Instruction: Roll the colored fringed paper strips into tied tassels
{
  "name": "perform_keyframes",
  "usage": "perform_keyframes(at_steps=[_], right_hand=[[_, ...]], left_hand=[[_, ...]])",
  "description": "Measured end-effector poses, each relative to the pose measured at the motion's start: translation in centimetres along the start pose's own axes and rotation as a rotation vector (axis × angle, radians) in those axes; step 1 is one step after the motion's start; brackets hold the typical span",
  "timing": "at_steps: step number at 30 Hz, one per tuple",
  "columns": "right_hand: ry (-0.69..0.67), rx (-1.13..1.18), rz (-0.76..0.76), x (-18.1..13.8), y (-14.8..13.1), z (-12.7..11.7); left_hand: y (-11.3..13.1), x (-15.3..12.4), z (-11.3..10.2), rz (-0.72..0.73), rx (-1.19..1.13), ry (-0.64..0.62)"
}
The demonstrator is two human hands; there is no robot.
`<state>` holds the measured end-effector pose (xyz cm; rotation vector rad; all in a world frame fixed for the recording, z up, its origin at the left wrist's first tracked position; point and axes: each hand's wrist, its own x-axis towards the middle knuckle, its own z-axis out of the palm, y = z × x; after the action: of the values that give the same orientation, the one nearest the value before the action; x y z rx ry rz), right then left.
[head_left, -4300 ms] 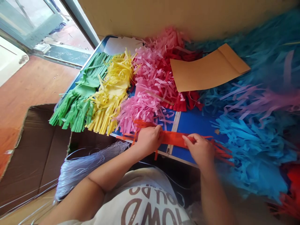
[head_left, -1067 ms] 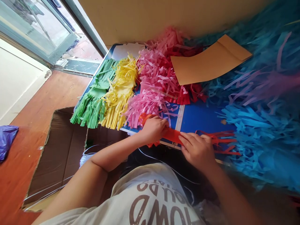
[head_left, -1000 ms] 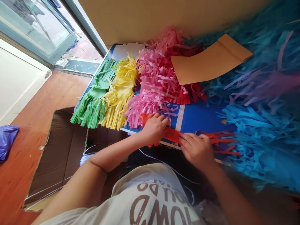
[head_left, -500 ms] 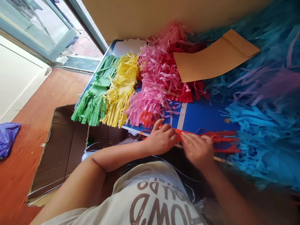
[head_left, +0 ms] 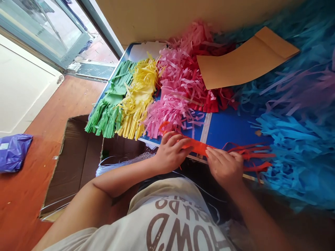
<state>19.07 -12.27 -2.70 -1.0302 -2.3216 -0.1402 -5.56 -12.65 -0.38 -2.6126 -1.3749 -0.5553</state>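
Sitting at the far left, a purple bag [head_left: 14, 151] lay on the red floor, well apart from the work. Next came an open box [head_left: 75, 164] on the floor beside the bench's near corner. A bundle of pale string [head_left: 123, 163] spilled just beside it, close to the person's left forearm and probably kept there for easy reach.

On the blue bench [head_left: 227, 127], cut paper lay in rows by colour: green fringe [head_left: 110, 104], yellow fringe [head_left: 138, 101], then pink fringe [head_left: 175, 94], each touching the next. Red fringe [head_left: 214, 101] showed partly under the pink. The sorting seemed to keep the colours apart and leave a bare patch at the near edge.

There the left hand [head_left: 170, 155] was closed over one end of an orange strip [head_left: 197, 148], fingers curled on top. The right hand [head_left: 225, 167] pinched the strip just beside it, the two sets of fingertips nearly meeting. The strip lay along the bench's near edge, its slit tails trailing right past the right hand. Held so close together, the hands appeared to pin its uncut band flat.

Farther right, a sheet of brown paper [head_left: 243, 61] rested on the heaps toward the wall. Blue fringe [head_left: 295, 146] filled the right side, with lilac strands lying across it.
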Motion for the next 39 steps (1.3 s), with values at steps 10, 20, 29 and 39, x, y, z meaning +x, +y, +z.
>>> perform_keyframes(at_steps=[10,20,29,39], right_hand=[[-0.050,0.012,-0.041,-0.8,0.0,0.0],[-0.156,0.169,0.288,-2.3,3.6,-1.2],[-0.174,0.075,0.417,-1.2,3.5,-0.3],[-0.188,0.045,0.416,-1.1,3.5,-0.4]], left_hand=[[0.8,0.6,1.0,0.205,-0.097,-0.117],[-1.5,2.2,2.0,-0.089,-0.338,-0.275],[-1.0,2.7,2.1,-0.257,-0.295,-0.285],[-0.8,2.8,2.5,-0.267,-0.225,-0.285]])
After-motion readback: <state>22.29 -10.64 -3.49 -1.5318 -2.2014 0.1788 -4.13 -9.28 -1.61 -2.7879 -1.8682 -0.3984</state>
